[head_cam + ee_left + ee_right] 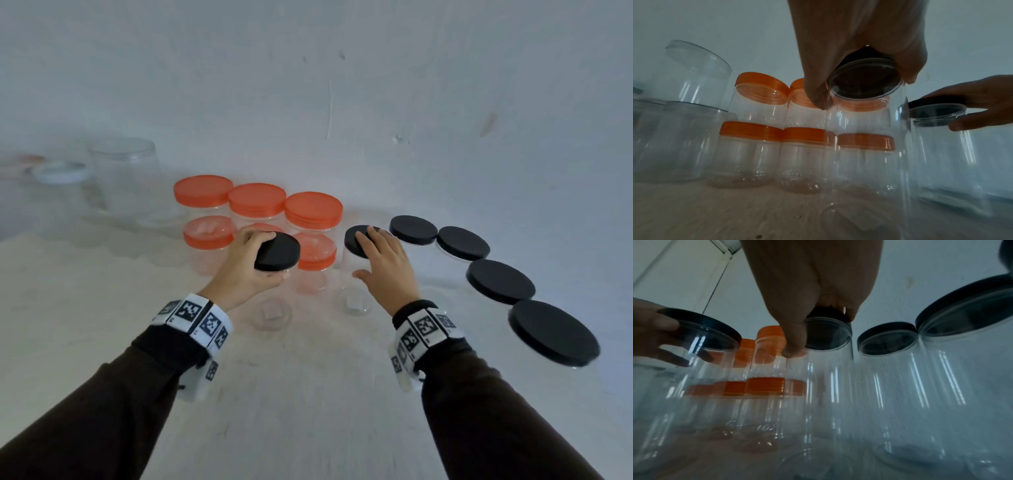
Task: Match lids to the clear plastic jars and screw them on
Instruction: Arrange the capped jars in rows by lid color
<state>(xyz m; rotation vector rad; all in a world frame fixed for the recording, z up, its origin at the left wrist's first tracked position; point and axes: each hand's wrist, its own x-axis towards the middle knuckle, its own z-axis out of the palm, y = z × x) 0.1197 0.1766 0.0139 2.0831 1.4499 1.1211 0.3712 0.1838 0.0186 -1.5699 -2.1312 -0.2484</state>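
Two tall clear jars stand side by side on the pale table (308, 394). My left hand (272, 256) grips the black lid (282, 250) on top of the left jar (272, 315), fingers curled round its rim. In the left wrist view this lid (865, 79) sits in the jar's mouth under my left hand (859, 40). My right hand (359, 255) lies over the black lid (352, 238) of the right jar (354, 294), with the thumb against the side. The right wrist view shows thumb and fingers clasping that lid (828, 332).
Several jars with orange lids (257, 198) stand close behind the two hands. A curved row of black-lidded jars (500, 281) runs along the right. At the far left are a large clear jar (126, 174) and a white lid (61, 171). A wall rises just behind.
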